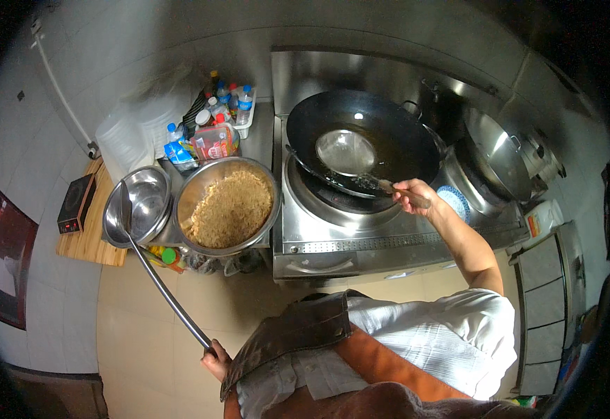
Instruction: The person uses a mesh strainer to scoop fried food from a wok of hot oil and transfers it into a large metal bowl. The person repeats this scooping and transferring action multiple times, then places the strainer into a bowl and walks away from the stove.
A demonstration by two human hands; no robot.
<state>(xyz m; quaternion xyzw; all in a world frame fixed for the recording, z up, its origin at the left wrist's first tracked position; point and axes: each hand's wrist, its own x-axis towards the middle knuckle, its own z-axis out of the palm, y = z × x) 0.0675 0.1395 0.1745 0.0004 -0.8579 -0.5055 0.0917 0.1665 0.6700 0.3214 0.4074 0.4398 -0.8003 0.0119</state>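
Note:
My right hand [412, 196] grips the wooden handle of a round wire-mesh skimmer [345, 152]. The skimmer's head is inside a large black wok [310, 107] with dark oil at its bottom; whether the mesh touches the oil I cannot tell. Down at the lower left, my left hand [216, 360] is closed around the end of a long steel handle. That handle belongs to a wok spatula [125, 207], its blade angled into a steel bowl [153, 194]. Beside that bowl, a wider steel basin [274, 201] holds a heap of golden-brown, crumbly food [234, 209].
The wok sits on a steel range [331, 230]. A second wok [493, 157] and a blue-patterned plate [453, 203] are right of it. Bottles in a white basket [244, 128], stacked plastic tubs [127, 139] and an induction cooker [77, 203] on a wooden board [95, 241] are left.

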